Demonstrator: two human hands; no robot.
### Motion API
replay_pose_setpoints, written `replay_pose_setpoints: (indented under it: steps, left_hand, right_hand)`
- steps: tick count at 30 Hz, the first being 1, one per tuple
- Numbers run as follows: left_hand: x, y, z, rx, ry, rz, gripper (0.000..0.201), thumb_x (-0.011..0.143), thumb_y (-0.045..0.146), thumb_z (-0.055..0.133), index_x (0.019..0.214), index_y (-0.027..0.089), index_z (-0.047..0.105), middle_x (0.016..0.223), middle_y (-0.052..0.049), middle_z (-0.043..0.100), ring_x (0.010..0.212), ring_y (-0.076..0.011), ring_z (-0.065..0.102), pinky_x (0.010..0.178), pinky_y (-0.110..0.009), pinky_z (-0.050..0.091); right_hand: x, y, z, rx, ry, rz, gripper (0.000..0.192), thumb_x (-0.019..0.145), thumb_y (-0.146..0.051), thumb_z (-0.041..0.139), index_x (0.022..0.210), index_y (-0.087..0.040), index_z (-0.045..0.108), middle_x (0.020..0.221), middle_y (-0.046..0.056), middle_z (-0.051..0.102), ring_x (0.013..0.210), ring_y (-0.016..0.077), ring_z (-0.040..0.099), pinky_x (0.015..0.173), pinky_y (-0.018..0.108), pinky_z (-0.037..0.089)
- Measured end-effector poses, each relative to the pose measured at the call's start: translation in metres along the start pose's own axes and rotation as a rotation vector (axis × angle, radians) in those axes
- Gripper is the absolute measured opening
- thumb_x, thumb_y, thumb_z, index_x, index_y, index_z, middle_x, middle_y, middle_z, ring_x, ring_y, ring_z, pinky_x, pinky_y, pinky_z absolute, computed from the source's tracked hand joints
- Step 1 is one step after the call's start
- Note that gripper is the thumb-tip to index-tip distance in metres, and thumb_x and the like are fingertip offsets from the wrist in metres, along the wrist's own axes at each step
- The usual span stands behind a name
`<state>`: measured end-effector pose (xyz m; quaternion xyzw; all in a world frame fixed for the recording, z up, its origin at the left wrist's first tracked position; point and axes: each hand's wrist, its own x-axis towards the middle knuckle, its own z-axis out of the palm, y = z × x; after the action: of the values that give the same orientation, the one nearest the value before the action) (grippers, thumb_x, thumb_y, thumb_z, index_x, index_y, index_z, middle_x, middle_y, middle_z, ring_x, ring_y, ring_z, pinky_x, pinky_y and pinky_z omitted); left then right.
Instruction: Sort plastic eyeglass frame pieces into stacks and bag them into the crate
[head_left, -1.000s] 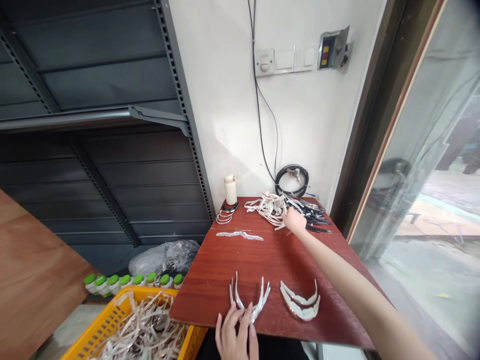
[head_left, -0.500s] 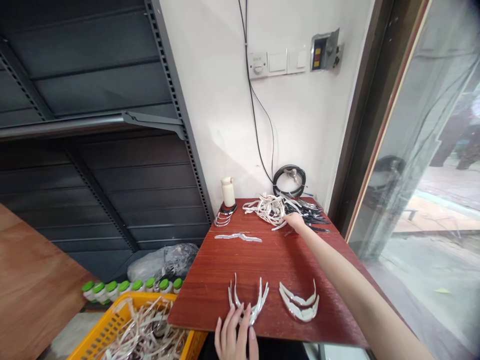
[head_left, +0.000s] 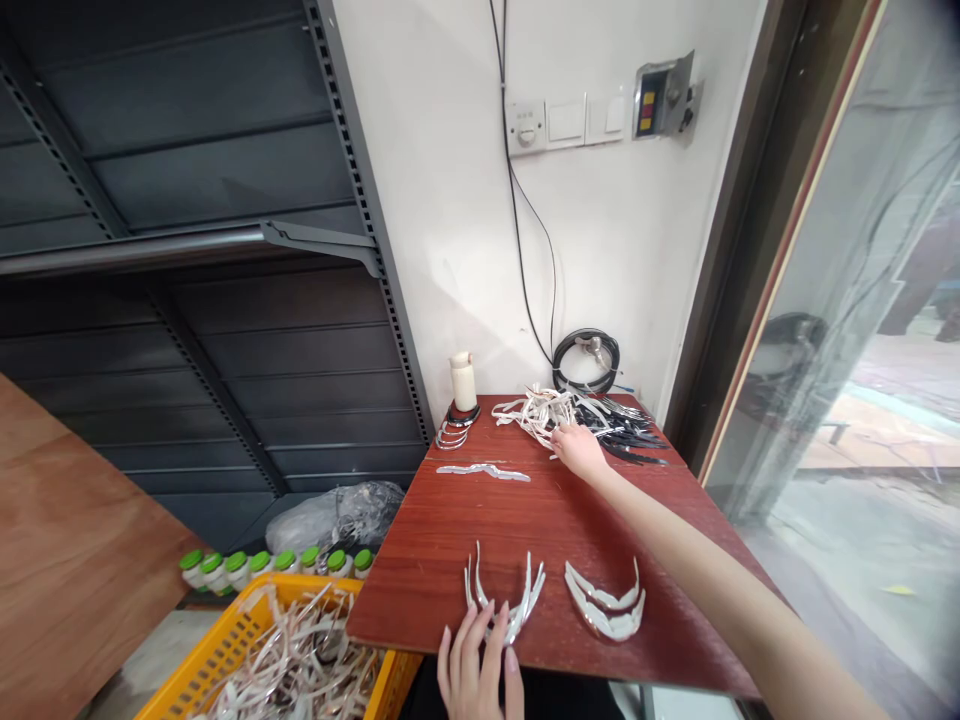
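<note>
My left hand (head_left: 480, 665) lies at the table's front edge, fingers stretched out and resting against a small group of curved white-and-silver strips (head_left: 517, 615). The ends of those strips point upward. At the back of the table my right hand (head_left: 581, 452) reaches into a tangled pile of white strips (head_left: 541, 408). Its fingertips look pinched on one white strip at the pile's near edge, partly hidden by the hand. Two curved white strips (head_left: 611, 622) lie nested right of my left hand. A single wavy silver strip (head_left: 484, 472) lies flat further back.
Black strips (head_left: 630, 435) lie beside the white pile. A cream bottle (head_left: 463, 382) and silver rings (head_left: 452, 435) stand at the table's back left. A coiled black cable (head_left: 586, 388) leans on the wall. Below left, a yellow basket (head_left: 196, 658) holds many strips, near green-lidded jars (head_left: 285, 563).
My right hand has shifted slightly left along the front of the white pile. My left hand stays at the curved strips. The whole view has moved a little.
</note>
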<state>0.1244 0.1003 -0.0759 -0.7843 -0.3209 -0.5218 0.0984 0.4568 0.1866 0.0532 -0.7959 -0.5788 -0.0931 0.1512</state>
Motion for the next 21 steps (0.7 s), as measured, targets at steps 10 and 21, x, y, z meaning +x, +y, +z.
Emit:
replay_pose_setpoints:
  steps: [10,21]
  left_hand:
    - [-0.002,-0.002,0.001,-0.032,-0.005,-0.012,0.035,0.089,0.02,0.048,0.121,0.021,0.062,0.108,-0.006,0.074,0.11,-0.0197,0.063,0.112,-0.039,0.029]
    - [-0.003,-0.002,-0.008,-0.06,-0.115,0.02,0.032,0.088,0.017,0.051,0.118,0.021,0.06,0.12,-0.006,0.068,0.123,-0.0186,0.055,0.119,-0.039,0.02]
  right_hand:
    - [-0.004,-0.02,-0.022,-0.101,0.014,0.004,0.028,0.101,-0.02,0.042,0.1,-0.01,0.068,0.11,0.018,0.067,0.116,0.0296,0.055,0.101,0.046,0.038]
    - [-0.085,-0.127,-0.046,0.15,-0.294,-0.391,0.02,0.091,-0.033,0.056,0.091,-0.027,0.075,0.091,0.001,0.077,0.087,0.0194,0.071,0.074,0.025,0.045]
